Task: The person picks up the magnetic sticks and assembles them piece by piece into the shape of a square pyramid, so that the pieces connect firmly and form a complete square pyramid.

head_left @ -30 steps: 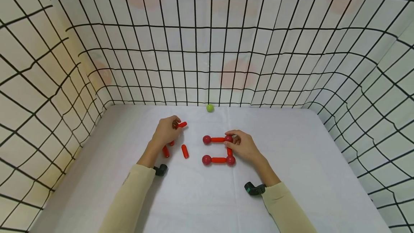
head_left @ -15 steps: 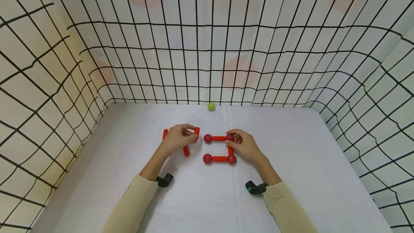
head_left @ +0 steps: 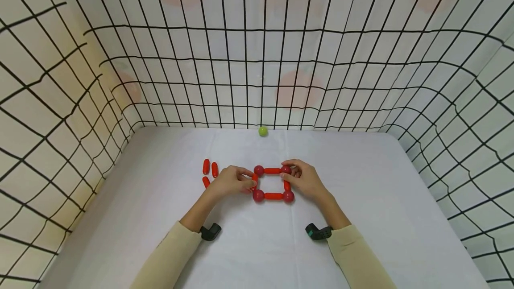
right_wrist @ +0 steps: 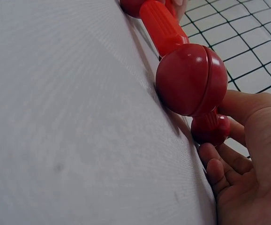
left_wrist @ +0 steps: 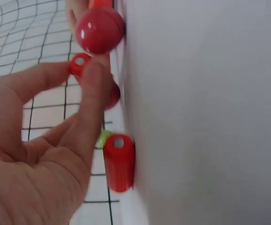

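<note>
White cloth is covering the counter [head_left: 361, 217], and grid-printed sheets are walling it in on 3 sides. Near the middle, a square frame [head_left: 273, 183] of red rods and dark red balls is lying flat, with 4 balls at the corners and rods along the far, right and near sides. The left hand [head_left: 233, 181] is pinching a fourth red rod [head_left: 254, 180] between thumb and fingertips and setting it into the left side, between the 2 left balls; whether it is fully seated I cannot tell. The right hand [head_left: 303, 179] is curling its fingers round the far right ball [head_left: 286, 170], steadying the frame. Judging by this, the square is all but closed. 3 spare rods [head_left: 210, 172] are lying just left of the left hand, unused, and a small green ball [head_left: 263, 131] is sitting at the back wall. No brand, label or writing is showing anywhere.
</note>
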### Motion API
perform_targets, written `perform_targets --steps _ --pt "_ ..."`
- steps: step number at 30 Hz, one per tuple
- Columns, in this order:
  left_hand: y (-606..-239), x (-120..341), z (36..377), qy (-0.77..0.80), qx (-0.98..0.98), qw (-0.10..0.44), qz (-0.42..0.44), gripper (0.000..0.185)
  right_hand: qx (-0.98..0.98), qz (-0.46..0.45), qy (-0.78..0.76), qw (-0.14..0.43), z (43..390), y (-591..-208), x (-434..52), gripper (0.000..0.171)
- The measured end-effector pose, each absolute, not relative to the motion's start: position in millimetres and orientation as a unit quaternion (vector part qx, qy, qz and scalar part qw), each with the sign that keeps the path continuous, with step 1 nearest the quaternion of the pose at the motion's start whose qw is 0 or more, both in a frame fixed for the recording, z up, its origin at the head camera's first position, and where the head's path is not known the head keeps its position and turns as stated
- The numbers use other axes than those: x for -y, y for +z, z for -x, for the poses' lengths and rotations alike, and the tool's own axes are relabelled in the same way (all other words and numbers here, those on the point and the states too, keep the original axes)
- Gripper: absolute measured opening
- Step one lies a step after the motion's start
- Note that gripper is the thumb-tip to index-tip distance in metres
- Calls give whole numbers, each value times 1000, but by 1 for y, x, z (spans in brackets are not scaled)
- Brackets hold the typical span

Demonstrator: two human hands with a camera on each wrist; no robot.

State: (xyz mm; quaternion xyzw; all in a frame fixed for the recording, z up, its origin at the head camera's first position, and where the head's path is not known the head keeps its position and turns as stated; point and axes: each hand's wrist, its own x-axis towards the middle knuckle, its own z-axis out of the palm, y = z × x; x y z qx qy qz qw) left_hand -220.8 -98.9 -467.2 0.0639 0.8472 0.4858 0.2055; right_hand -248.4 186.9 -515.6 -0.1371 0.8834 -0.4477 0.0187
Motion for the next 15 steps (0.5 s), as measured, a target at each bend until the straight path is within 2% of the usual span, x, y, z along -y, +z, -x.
perform_targets --steps 15 --pt "-477 90 217 483 -858 167 -55 43 -885 135 -444 27 249 -516 -187 42"
